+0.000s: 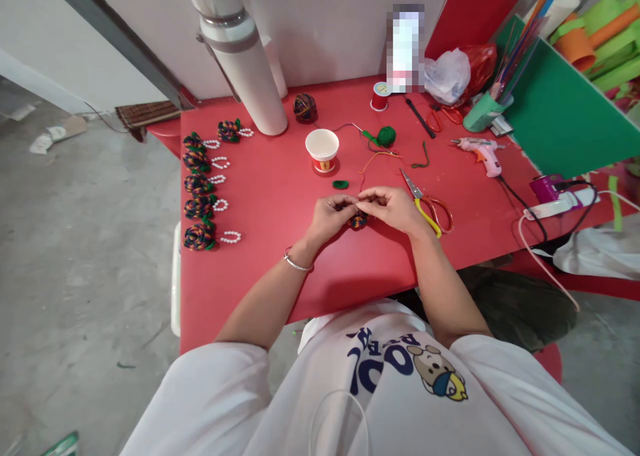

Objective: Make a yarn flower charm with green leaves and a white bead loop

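Close together over the red table (270, 243), my left hand (331, 216) and my right hand (393, 209) pinch at a dark multicoloured crocheted flower (359, 220). Both hands have closed fingers that meet at its top edge and hide part of it. A small green crocheted leaf (341, 185) lies just beyond my left hand. Right of my right hand rest scissors (425, 203) with yellow and orange handles. Behind the hands stands a white paper cup (323, 151) with small white beads showing inside. A thin strand of yarn (362, 176) runs away from the fingers.
Several finished yarn flowers (199, 207) with white bead loops line the left edge. A tall thermos (255, 76), a dark yarn ball (305, 109), a green yarn ball (387, 136) and a red thread spool (381, 96) stand behind. A pink glue gun (483, 155) with a cord lies right.
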{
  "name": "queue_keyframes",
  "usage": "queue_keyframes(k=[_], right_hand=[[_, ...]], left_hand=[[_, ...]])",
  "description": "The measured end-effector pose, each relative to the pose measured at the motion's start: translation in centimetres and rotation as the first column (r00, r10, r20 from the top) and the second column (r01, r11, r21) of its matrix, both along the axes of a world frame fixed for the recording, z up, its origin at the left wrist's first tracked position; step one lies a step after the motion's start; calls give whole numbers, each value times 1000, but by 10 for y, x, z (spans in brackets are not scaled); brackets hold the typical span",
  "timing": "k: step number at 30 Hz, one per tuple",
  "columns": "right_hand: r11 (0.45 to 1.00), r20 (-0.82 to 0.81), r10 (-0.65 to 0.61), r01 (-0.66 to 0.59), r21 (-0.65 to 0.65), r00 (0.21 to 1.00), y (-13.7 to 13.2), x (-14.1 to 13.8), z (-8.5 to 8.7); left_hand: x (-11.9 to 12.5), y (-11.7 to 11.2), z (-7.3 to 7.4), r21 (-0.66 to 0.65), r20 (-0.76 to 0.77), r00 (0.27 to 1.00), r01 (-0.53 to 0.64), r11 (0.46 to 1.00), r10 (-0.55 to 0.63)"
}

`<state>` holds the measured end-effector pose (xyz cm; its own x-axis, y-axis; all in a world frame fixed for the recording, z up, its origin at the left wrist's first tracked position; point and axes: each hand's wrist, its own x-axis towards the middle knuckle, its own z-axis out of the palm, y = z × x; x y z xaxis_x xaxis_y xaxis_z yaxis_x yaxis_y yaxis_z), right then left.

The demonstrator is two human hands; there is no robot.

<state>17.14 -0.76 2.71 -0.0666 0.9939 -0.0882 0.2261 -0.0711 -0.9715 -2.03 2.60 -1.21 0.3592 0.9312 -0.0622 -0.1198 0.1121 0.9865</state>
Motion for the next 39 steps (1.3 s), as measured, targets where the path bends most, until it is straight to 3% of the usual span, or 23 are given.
queue_keyframes(k=[8,15,20,32,36,39], right_hand=[[996,61,-18,13,83,998,-9,4,1],[999,-10,-45,45,30,999,-11,1,1],[997,-95,-39,32,-71,995,-11,-1,-1],[996,-68,-87,85,-23,994,-9,-3,-11],[984,16,-106,103,144,994,-6,-4,-15],[953,158,-97,46,299,983,-5,-3,-14]], left_hand=[[-1,-1,4,-5,-19,1000,2,1000,-3],[0,1,4,31,-28,999,24,999,-23],[1,-1,5,-12,-31,998,47,999,-48],[0,-1,7,-37,1,998,61,997,-61],[2,0,8,-32,22,999,29,999,-29],[3,0,9,-69,57,998,16,997,-12]])
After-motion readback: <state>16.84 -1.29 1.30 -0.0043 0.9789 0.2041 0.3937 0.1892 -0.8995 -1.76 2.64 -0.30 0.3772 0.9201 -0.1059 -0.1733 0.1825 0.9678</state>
